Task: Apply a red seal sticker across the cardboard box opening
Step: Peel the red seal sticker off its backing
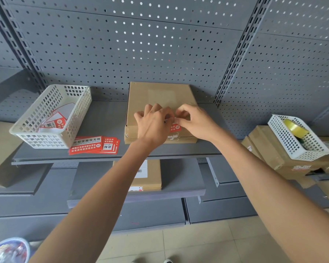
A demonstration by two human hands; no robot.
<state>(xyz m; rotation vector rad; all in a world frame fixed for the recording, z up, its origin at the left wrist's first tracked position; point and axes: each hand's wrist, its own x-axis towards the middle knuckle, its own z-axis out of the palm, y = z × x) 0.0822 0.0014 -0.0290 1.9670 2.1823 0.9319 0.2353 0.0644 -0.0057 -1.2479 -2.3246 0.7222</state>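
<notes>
- I've got the grey shelf [106,149] in front of me, pegboard behind it, and the cardboard box [158,95] lying flat in the middle, pushed back near the panel. Nothing braces it in front, so a hard press could slide or tip it towards me.
- Left of it sits the white basket [51,118] with peeled backings inside, and just in front of that a fanned stack of spare stickers [95,146]. My left forearm passes close by; a careless sweep would scatter them off the edge.
- Left hand [152,126] is curled over the box's near edge, grip closed in a pinch on the sticker's left end, as far as I can tell.
- Right hand [194,122] pinches the other end, fingers drawn tight together.
- The red seal sticker [177,128] lies between my hands, over the near top edge of the box, mostly hidden. I can't tell how much is stuck down.
- My worry: uneven tension puts it down crooked or creased, or missing the flap seam; adhesive catching a fingertip would lift it again.
</notes>
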